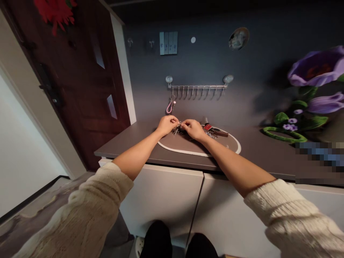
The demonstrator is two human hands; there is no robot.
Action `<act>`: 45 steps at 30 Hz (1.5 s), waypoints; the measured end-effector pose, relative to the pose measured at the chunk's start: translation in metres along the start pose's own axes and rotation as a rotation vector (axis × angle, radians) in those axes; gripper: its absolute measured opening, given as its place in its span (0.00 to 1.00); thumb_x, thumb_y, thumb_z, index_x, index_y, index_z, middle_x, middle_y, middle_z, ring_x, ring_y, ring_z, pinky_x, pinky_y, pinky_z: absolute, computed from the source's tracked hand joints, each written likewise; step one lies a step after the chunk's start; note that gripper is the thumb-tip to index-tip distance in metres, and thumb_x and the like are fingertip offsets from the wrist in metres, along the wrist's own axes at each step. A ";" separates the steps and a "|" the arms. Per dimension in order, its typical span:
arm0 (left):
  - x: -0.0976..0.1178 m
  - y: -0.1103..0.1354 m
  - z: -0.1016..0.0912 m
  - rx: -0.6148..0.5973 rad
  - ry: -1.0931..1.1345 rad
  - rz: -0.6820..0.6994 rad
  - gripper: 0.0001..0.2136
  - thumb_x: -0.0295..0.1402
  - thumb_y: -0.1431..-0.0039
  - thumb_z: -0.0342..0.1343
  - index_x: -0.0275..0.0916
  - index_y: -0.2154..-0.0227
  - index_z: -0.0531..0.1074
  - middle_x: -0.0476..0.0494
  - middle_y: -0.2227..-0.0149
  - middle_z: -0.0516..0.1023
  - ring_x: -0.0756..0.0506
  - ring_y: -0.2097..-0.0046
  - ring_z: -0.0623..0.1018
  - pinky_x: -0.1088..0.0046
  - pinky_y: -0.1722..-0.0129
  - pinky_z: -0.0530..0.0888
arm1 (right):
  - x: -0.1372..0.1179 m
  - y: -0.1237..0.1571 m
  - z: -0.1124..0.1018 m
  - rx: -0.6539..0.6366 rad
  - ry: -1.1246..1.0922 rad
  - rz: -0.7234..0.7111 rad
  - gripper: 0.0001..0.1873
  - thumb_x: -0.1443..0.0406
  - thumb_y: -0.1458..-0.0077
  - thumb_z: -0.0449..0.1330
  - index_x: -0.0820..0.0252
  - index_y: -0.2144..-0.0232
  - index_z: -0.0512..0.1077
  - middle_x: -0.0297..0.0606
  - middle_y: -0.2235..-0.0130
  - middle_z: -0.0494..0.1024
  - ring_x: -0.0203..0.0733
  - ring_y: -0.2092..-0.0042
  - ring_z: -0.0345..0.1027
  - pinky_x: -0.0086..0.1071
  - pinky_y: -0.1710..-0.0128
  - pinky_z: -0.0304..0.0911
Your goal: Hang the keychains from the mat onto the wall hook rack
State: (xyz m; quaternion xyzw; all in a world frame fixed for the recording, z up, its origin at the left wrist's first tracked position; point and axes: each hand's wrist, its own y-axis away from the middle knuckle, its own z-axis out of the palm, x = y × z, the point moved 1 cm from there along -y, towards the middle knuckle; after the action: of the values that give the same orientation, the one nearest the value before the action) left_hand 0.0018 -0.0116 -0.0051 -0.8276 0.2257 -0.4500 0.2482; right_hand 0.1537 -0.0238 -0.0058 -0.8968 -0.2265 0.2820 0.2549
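Observation:
My left hand (167, 125) and my right hand (194, 129) are close together over an oval mat (185, 151) with a white rim. Both hands have their fingertips pinched on a bunch of keys (176, 131), which dangles just above the mat between them. The exact grip on the ring is too small to make out. To the right of my right hand lies a pile of more keys (212, 135), with a red tag (208, 127) and a brown bar-shaped piece (221, 134) among them.
A rail with several hooks (199, 86) is fixed to the wall, and a pink key strap (169, 107) hangs at its left end. Purple flowers (317, 68) and a green ring (285, 135) stand at right on the counter (129, 143). A dark red door (88, 89) is at left.

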 end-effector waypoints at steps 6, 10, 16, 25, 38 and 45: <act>0.001 0.000 0.001 -0.010 0.072 -0.002 0.06 0.30 0.54 0.56 0.32 0.73 0.73 0.46 0.74 0.75 0.53 0.73 0.71 0.78 0.70 0.68 | 0.003 0.000 0.000 0.036 -0.080 0.054 0.09 0.65 0.49 0.53 0.62 0.71 0.73 0.37 0.69 0.76 0.34 0.69 0.65 0.27 0.65 0.57; 0.001 0.000 0.001 -0.023 0.086 0.010 0.06 0.30 0.53 0.55 0.33 0.73 0.73 0.46 0.74 0.76 0.53 0.72 0.72 0.77 0.69 0.69 | 0.005 -0.001 0.001 0.052 -0.124 0.062 0.09 0.64 0.50 0.53 0.62 0.72 0.72 0.35 0.71 0.75 0.33 0.70 0.63 0.27 0.67 0.56; 0.001 -0.002 0.001 -0.004 0.058 0.045 0.06 0.29 0.51 0.53 0.33 0.72 0.73 0.45 0.71 0.77 0.52 0.70 0.73 0.76 0.66 0.69 | 0.006 -0.001 -0.001 0.078 -0.151 0.005 0.09 0.64 0.50 0.52 0.62 0.73 0.70 0.35 0.71 0.73 0.34 0.70 0.62 0.27 0.66 0.56; -0.004 0.000 0.003 0.036 -0.186 0.107 0.08 0.30 0.47 0.50 0.36 0.70 0.73 0.46 0.71 0.77 0.50 0.68 0.73 0.76 0.65 0.67 | 0.011 0.000 -0.002 0.173 -0.077 -0.047 0.08 0.65 0.49 0.51 0.62 0.73 0.69 0.40 0.68 0.73 0.38 0.65 0.63 0.30 0.62 0.56; -0.009 0.003 0.005 -0.002 -0.399 0.056 0.10 0.32 0.44 0.46 0.40 0.66 0.73 0.45 0.65 0.77 0.49 0.64 0.74 0.75 0.63 0.67 | 0.010 -0.016 -0.009 0.329 -0.146 0.018 0.08 0.64 0.50 0.51 0.60 0.74 0.69 0.39 0.69 0.74 0.39 0.65 0.65 0.33 0.61 0.59; -0.007 0.004 0.006 0.007 -0.422 0.066 0.11 0.33 0.44 0.45 0.39 0.67 0.73 0.44 0.66 0.77 0.49 0.65 0.74 0.76 0.64 0.66 | 0.001 -0.058 -0.011 0.367 -0.302 0.124 0.08 0.64 0.51 0.51 0.61 0.74 0.69 0.35 0.72 0.74 0.35 0.69 0.67 0.30 0.63 0.62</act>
State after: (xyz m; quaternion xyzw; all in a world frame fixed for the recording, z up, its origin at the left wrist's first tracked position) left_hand 0.0029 -0.0096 -0.0151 -0.8948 0.1939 -0.2592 0.3074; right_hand 0.1462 0.0178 0.0356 -0.7954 -0.1516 0.4642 0.3589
